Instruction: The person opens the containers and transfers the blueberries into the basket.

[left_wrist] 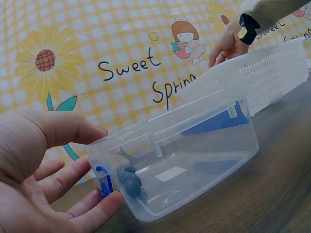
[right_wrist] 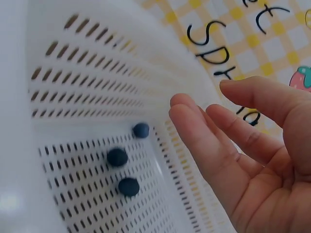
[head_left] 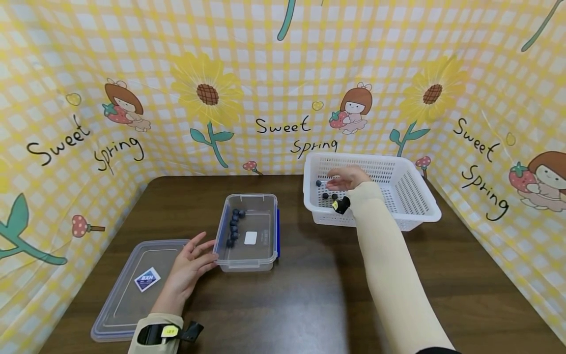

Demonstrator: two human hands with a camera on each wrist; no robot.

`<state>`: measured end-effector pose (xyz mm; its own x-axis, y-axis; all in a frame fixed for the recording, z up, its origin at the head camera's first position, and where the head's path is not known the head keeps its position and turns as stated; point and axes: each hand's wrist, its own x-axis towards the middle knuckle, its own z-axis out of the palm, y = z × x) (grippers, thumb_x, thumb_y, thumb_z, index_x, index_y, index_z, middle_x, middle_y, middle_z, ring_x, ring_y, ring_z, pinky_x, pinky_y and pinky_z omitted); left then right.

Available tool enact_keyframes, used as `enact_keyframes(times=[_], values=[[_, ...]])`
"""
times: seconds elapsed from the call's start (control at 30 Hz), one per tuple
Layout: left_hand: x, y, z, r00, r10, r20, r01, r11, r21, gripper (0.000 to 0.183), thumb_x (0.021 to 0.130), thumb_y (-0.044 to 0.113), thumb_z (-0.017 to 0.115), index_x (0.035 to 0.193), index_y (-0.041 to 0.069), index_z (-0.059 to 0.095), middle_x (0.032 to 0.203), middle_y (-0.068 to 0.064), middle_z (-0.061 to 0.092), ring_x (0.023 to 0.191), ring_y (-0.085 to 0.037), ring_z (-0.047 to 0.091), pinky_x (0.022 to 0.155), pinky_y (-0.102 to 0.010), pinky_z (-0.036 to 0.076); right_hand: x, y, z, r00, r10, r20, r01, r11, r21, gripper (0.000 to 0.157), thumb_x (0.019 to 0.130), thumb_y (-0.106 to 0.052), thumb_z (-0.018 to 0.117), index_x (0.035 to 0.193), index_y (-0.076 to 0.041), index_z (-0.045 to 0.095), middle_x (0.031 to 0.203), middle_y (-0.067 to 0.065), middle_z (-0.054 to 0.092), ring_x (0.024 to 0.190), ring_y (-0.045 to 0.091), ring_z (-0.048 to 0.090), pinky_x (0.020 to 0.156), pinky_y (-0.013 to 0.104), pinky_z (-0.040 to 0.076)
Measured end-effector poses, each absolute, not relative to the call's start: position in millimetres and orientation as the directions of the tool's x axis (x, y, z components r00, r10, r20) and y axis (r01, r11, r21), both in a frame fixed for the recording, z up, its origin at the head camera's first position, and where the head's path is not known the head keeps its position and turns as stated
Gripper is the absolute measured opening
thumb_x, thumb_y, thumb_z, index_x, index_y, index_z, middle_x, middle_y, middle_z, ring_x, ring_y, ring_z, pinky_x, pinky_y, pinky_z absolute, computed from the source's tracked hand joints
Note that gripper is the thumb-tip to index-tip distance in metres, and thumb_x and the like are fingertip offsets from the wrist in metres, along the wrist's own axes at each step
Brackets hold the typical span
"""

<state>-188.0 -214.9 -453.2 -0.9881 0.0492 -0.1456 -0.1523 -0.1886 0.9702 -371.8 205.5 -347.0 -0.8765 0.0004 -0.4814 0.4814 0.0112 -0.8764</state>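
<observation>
A clear plastic food box (head_left: 265, 255) holds several blueberries (head_left: 234, 228) along its left side. My left hand (head_left: 191, 265) touches the box's left edge with its fingers spread; in the left wrist view the thumb reaches the rim and the other fingers lie by the blue latch (left_wrist: 105, 182). Over the white perforated basket (head_left: 415, 216) is my right hand (head_left: 349, 178), with loosely bent fingers and nothing between them. Three blueberries lie on the basket floor, among them a dark blueberry (right_wrist: 129, 187), just below and beside that hand in the right wrist view.
A clear lid (head_left: 126, 300) with a blue-and-white label lies left of the box, partly beneath my left hand and forearm. The dark wooden table (head_left: 300, 305) is bounded by a yellow checked cloth (head_left: 274, 73) at the back and sides.
</observation>
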Motion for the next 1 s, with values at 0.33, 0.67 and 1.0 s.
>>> enact_keyframes(times=[0.33, 0.67, 1.0], values=[[-187.7, -213.3, -451.5, -0.987, 0.046, -0.153, -0.159, -0.2, 0.967, 0.078, 0.092, -0.012, 0.058, 0.156, 0.003, 0.016, 0.106, 0.014, 0.064, 0.091, -0.009, 0.065, 0.08, -0.026, 0.056, -377.2, 182.2, -330.4, -0.897, -0.075, -0.436, 0.438, -0.002, -0.899, 0.041, 0.095, -0.007, 0.065, 0.131, 0.003, 0.048, 0.106, 0.022, 0.062, 0.077, 0.025, 0.069, 0.082, 0.035, 0.058], [-188.0, -214.5, -452.4, -0.987, 0.046, -0.153, -0.159, -0.193, 0.968, 0.079, 0.092, -0.01, 0.059, 0.157, 0.003, 0.015, 0.106, 0.015, 0.064, 0.093, -0.011, 0.065, 0.08, -0.025, 0.056, -371.3, 131.5, -331.7, -0.901, -0.232, -0.367, 0.37, 0.031, -0.928, 0.044, 0.097, -0.004, 0.062, 0.136, 0.01, 0.048, 0.112, 0.028, 0.062, 0.075, 0.025, 0.07, 0.08, 0.036, 0.059], [-188.0, -213.6, -451.4, -0.985, 0.04, -0.165, -0.17, -0.208, 0.963, 0.078, 0.093, -0.01, 0.058, 0.157, 0.004, 0.016, 0.105, 0.014, 0.064, 0.091, -0.011, 0.065, 0.081, -0.026, 0.056, -358.1, 75.3, -351.6, -0.851, -0.379, -0.365, 0.351, 0.107, -0.93, 0.036, 0.095, -0.004, 0.064, 0.127, 0.013, 0.057, 0.114, 0.033, 0.063, 0.07, 0.024, 0.07, 0.071, 0.035, 0.06]])
